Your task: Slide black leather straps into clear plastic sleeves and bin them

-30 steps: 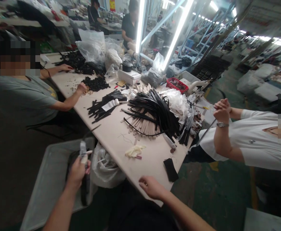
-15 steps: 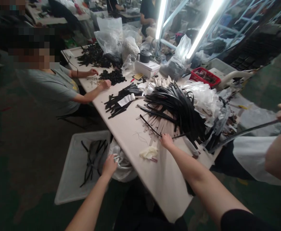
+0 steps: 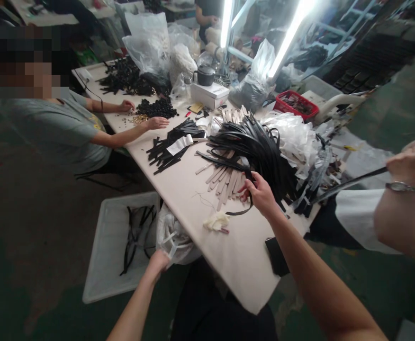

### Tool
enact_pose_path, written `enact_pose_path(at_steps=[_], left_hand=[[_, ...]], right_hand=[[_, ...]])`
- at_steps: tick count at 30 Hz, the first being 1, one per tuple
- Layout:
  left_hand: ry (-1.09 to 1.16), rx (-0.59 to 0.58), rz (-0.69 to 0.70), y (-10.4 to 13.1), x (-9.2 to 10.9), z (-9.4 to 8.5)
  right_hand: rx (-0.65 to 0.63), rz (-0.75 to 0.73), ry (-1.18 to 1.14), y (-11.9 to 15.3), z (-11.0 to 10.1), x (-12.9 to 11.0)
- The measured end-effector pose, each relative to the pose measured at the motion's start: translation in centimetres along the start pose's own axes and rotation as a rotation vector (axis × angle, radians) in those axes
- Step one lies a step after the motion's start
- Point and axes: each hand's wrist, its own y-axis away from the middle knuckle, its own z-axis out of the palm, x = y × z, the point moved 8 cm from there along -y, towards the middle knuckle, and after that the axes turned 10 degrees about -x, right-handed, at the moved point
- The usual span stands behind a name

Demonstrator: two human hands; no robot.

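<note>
My right hand [image 3: 260, 193] is closed on a black strap [image 3: 242, 212], whose free end curves down onto the table by the fingers. Behind it spreads a big heap of black straps [image 3: 255, 147], with pale strap ends [image 3: 221, 188] fanned out in front. Below the table's left edge, my left hand [image 3: 158, 262] is closed at the mouth of a clear plastic bag [image 3: 186, 255] and pinches a white strip [image 3: 173, 249]; its fingertips are partly hidden. Several white strips lie in that bag. Beside it, a white bin [image 3: 104, 251] holds a few black straps [image 3: 132, 237].
A co-worker's hands [image 3: 157, 123] rest by small black pieces [image 3: 157, 108] across the table [image 3: 248, 274]. At right, another person's hand [image 3: 408, 166] grips a strap. A crumpled yellowish piece [image 3: 216, 221], a red basket [image 3: 296, 104] and plastic bags [image 3: 293, 137] lie about.
My right hand has lifted slightly and turned, bending the strap into a curve. The left hand has moved down a little at the bag. The view has shifted, and the right-hand person's hand has moved left.
</note>
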Motion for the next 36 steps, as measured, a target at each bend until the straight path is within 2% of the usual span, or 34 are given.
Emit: enact_pose_path(at_steps=[2,4,5,7,9,11,13,15,17,20,23,24,26,28,29,30,32,36], left_hand=[[0.087,-0.112,-0.039,2.8,0.0,-0.1],[0.234,-0.247,-0.036,6.1,1.9,0.2],[0.336,-0.306,-0.006,7.9,3.8,0.5],[0.513,-0.366,0.105,11.2,9.0,1.1],[0.657,-0.342,0.242,13.7,15.0,1.8],[0.758,-0.315,0.395,15.4,21.1,3.3],[0.807,-0.298,0.540,16.5,26.3,5.1],[0.799,-0.265,0.651,17.3,30.1,6.9],[0.738,-0.227,0.724,18.1,32.4,8.6],[0.658,-0.194,0.777,18.9,33.8,10.4],[0.758,-0.187,0.740,18.6,32.9,11.4],[0.811,-0.237,0.694,18.2,32.3,12.1],[0.861,-0.428,0.581,17.5,31.1,14.3],[0.823,-0.610,0.516,17.3,30.0,16.4],[0.802,-0.646,0.514,17.2,29.6,16.9],[0.794,-0.645,0.521,17.0,29.2,17.0],[0.841,-0.572,0.519,16.3,28.7,16.4],[1.030,-0.398,0.397,14.1,28.0,14.5]], right_hand=[[-0.002,-0.020,-0.195,3.4,-1.7,-2.6],[0.015,-0.002,-0.294,6.8,-3.4,-4.0],[0.028,0.016,-0.323,8.5,-4.1,-4.3],[0.037,0.049,-0.365,11.5,-4.6,-4.5],[-0.003,0.077,-0.405,14.0,-3.5,-4.3],[-0.060,0.105,-0.430,16.1,-1.1,-3.8],[-0.075,0.136,-0.420,17.5,1.6,-2.9],[-0.039,0.167,-0.387,18.4,3.7,-2.0],[-0.008,0.202,-0.362,18.7,5.2,-1.1],[0.041,0.221,-0.348,18.8,5.9,-0.4],[0.132,0.194,-0.334,19.2,4.7,-0.1],[0.157,0.183,-0.313,19.3,4.2,0.0],[0.191,0.170,-0.248,19.5,3.2,0.3],[0.172,0.165,-0.182,19.3,2.8,0.6],[0.142,0.164,-0.157,19.2,2.8,0.7],[0.105,0.166,-0.141,19.1,2.9,0.9],[0.047,0.170,-0.136,19.3,3.3,1.1],[0.045,0.116,-0.226,21.0,3.5,0.5]])
